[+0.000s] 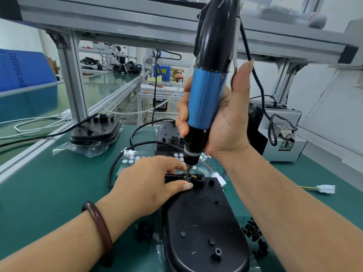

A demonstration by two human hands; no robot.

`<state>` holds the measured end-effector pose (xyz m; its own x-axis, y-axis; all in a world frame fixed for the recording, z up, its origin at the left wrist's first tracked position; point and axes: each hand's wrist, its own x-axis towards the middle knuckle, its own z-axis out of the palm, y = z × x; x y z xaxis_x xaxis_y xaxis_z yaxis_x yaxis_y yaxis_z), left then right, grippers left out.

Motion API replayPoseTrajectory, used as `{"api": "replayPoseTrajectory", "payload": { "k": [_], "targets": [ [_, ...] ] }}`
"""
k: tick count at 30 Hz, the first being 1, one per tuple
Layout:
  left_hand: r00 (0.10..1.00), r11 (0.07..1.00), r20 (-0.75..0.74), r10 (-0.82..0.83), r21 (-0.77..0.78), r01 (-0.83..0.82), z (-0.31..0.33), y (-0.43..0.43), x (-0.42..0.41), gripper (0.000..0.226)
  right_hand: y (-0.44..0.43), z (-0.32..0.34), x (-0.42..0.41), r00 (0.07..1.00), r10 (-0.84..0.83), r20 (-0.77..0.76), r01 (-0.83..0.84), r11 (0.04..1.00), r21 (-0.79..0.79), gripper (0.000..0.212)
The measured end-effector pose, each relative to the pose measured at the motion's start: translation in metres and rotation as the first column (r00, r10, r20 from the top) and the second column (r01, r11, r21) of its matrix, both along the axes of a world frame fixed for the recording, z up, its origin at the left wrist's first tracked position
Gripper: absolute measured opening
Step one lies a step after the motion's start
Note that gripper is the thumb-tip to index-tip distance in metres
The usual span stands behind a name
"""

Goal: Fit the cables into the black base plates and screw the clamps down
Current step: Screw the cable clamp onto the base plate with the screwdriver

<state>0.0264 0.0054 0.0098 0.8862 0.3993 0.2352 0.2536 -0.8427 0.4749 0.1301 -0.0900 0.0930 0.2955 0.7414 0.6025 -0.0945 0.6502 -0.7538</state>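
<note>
The base plate (204,222) was laid flat on the green mat (49,193). Its long axis ran straight away from the person, w/ the cable-entry end farthest off. The clamp (186,178) sat at that far end, on the left side, where the black cable (112,169) was led in from the left.

The L hand (149,183) was nearer the work. Its fingers were curled in, w/ the cable pinched at the clamp betw. forefinger and thumb, the thumb laid against the plate's far edge. The R hand (220,118) was well above, wrapped tight round the blue barrel of the screwdriver (208,95), one finger raised by the lever.

The driver was held near upright, its top leaned slightly right, and the bit (188,171) was brought down just beside the L fingertips onto the clamp. Whether the tip was seated in a screw head couldn't be told, as it was too small and partly hidden.

Judged: the next move depended on the bit axis being kept square to the plate, directly over the screw hole. A lean could let the tip skid toward the L thumb.

Loose screws (255,238) were heaped right of the plate, under the R forearm.
</note>
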Motion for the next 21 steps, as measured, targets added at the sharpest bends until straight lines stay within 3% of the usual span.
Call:
{"api": "replayPoseTrajectory", "payload": {
  "k": [21],
  "targets": [
    [1.0, 0.999, -0.015, 0.023, -0.037, -0.023, 0.0024, -0.0002, 0.0021, 0.028, 0.0002, -0.0017, -0.0004, 1.0, 0.01, 0.017, -0.01, 1.0, -0.009, 0.072]
  ]
}}
